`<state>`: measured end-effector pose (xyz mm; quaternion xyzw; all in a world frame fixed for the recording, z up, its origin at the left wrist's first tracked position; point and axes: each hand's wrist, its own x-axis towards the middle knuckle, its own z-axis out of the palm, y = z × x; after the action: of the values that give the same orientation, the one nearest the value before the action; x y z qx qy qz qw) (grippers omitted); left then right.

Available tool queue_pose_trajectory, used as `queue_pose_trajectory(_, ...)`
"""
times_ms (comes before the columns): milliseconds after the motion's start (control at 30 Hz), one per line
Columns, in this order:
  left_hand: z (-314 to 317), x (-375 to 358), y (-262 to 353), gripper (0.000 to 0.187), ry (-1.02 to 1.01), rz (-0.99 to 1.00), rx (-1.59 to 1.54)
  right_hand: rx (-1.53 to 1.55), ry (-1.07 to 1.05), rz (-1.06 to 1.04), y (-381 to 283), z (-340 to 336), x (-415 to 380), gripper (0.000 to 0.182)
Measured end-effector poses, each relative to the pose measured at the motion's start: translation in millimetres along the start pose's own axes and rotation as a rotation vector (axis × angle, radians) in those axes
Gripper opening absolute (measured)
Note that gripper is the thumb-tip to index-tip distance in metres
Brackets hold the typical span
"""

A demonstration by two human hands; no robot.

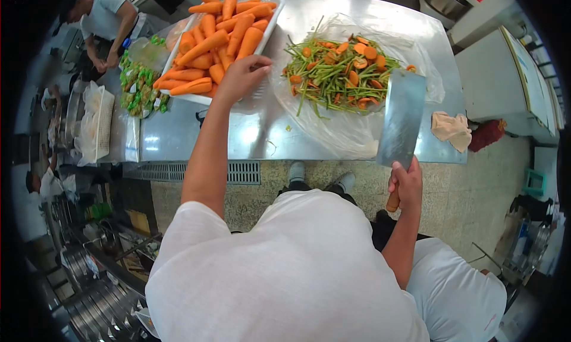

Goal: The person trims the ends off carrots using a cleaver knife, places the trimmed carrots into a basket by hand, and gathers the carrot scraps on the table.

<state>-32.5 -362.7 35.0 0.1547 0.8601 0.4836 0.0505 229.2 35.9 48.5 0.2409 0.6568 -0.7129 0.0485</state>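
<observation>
My right hand grips the wooden handle of a cleaver. Its wide steel blade points up over the front right of the table, partly covering a clear plastic bag. On that bag lies a heap of green stem trimmings mixed with cut carrot ends. At the front right side of a white plastic basket, my left hand has its fingers bent over the rim. Whole peeled carrots are piled high in the basket.
A steel table carries everything. Left of the basket are green-wrapped packets. A beige cloth and a dark red bundle are at the right edge. One person works at far left; another's white-clothed body is close behind, right.
</observation>
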Motion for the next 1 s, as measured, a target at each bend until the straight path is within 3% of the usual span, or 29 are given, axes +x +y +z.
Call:
queue_pose_trajectory(33,-8.2,-15.7,-3.8,0.023,0.008,-0.010,0.001,-0.004,-0.011,0.004,1.3,5.1,-0.1,0.019)
queue_pose_trajectory(100,-19.0,-52.2,-9.7,0.020,0.158,-0.236,-0.278,-0.263,-0.195,0.037,5.7,19.1,-1.3,0.025)
queue_pose_trajectory(233,-26.5,-109.4,-41.8,0.018,0.380,-0.301,-0.267,-0.626,-0.447,-0.028,25.2,50.7,8.6,0.026)
queue_pose_trajectory(367,-37.1,-155.8,-62.7,0.018,0.417,-0.444,-0.188,-0.817,-0.526,-0.127,50.5,55.1,18.5,0.024)
queue_pose_trajectory(467,-43.0,-179.4,-76.9,0.020,0.424,-0.526,-0.156,-0.898,-0.473,-0.140,62.2,57.7,27.1,0.023)
queue_pose_trajectory(533,-41.4,-192.9,-94.9,0.022,0.476,-0.450,0.163,-0.810,-0.432,-0.141,68.2,69.1,38.1,0.024)
queue_pose_trajectory(567,-40.8,-199.5,-103.4,0.022,0.482,-0.456,0.162,-0.813,-0.440,-0.142,70.2,73.6,43.3,0.024)
queue_pose_trajectory(633,-41.5,-209.5,-117.4,0.026,0.477,-0.450,0.479,-0.928,-0.405,-0.152,57.3,101.9,50.2,0.029)
queue_pose_trajectory(767,-39.1,-223.6,-135.0,0.027,0.468,-0.490,0.531,-0.978,-0.387,-0.277,60.5,141.7,73.9,0.028)
queue_pose_trajectory(833,-40.6,-224.4,-138.1,0.026,0.492,-0.465,0.540,-0.860,-0.378,-0.087,54.9,162.1,77.4,0.028)
queue_pose_trajectory(900,-38.5,-227.2,-134.9,0.025,0.512,-0.443,0.548,-0.833,-0.393,-0.024,39.3,171.3,68.9,0.028)
queue_pose_trajectory(967,-24.8,-222.6,-113.8,0.020,0.478,-0.290,0.499,-0.804,-0.400,0.034,38.4,168.8,68.7,0.027)
queue_pose_trajectory(1000,-10.0,-222.6,-104.4,0.016,0.412,-0.185,0.487,-0.812,-0.431,-0.054,49.3,154.2,68.7,0.027)
